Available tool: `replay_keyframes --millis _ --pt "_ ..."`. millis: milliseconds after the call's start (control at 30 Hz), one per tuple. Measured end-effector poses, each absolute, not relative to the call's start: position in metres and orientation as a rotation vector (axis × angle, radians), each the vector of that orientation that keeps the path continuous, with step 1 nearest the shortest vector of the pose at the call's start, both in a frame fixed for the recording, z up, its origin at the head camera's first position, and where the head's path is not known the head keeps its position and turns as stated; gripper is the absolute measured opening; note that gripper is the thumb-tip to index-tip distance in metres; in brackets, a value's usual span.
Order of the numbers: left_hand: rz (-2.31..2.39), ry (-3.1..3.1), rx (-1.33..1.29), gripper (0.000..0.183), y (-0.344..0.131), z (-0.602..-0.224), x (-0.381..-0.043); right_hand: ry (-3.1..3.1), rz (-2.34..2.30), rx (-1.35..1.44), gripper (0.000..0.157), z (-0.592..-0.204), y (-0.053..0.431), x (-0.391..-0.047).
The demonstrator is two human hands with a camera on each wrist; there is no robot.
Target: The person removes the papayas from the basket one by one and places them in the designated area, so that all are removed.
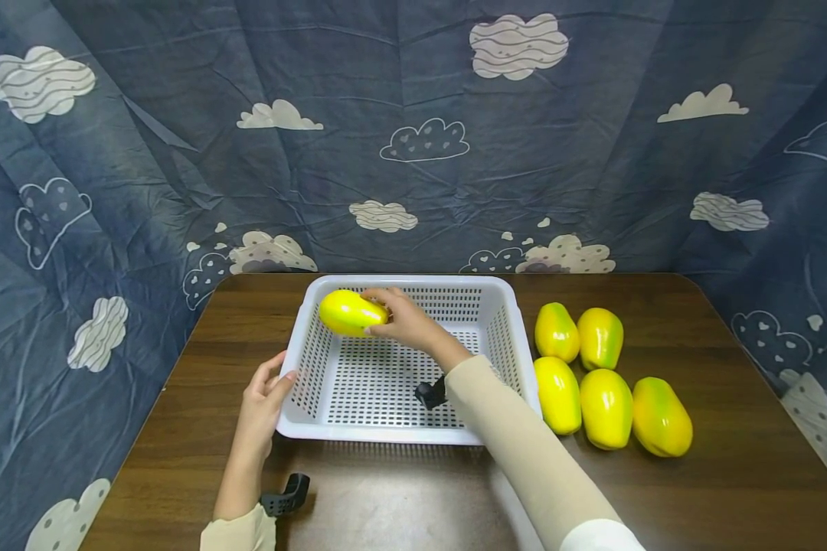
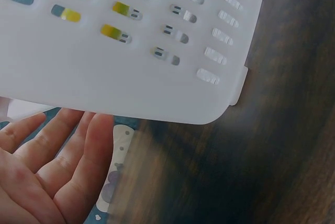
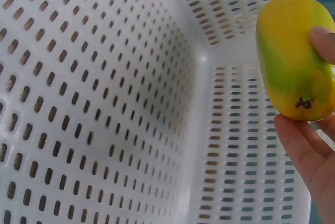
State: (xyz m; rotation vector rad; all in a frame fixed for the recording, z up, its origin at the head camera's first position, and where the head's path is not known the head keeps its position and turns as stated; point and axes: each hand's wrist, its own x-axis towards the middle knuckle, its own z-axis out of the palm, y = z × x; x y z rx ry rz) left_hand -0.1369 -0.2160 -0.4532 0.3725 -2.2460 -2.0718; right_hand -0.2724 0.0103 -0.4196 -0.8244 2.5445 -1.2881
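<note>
My right hand [image 1: 403, 317] holds a glossy yellow papaya [image 1: 350, 312] with a green patch, over the back left part of a white perforated plastic basket [image 1: 403, 436]. Seen from the right wrist, thumb and fingers grip the papaya [image 3: 290, 51] from the side, its dark stem mark facing the camera. At the basket's left side, my left hand [image 1: 263, 398] grips the rim, thumb laid over it and fingers on the outside. In the left wrist view, the left hand's fingers [image 2: 78, 161] reach to the basket's edge, and bits of yellow show through the slots.
Several more papayas [image 1: 605, 409] lie in a group on the brown wooden table [image 1: 717, 490], right of the basket. Black wrist mounts show at the left forearm [image 1: 237, 482] and under the right one. A dark blue curtain [image 1: 413, 191] with cloud prints hangs behind.
</note>
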Motion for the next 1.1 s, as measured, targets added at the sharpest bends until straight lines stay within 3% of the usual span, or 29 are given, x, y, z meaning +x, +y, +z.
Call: replay_keyframes --millis 1100 --pt "-2.067 -2.257 0.367 0.041 -0.217 -0.452 -0.137 2.591 -1.664 -0.844 0.058 -0.379 0.052 -0.261"
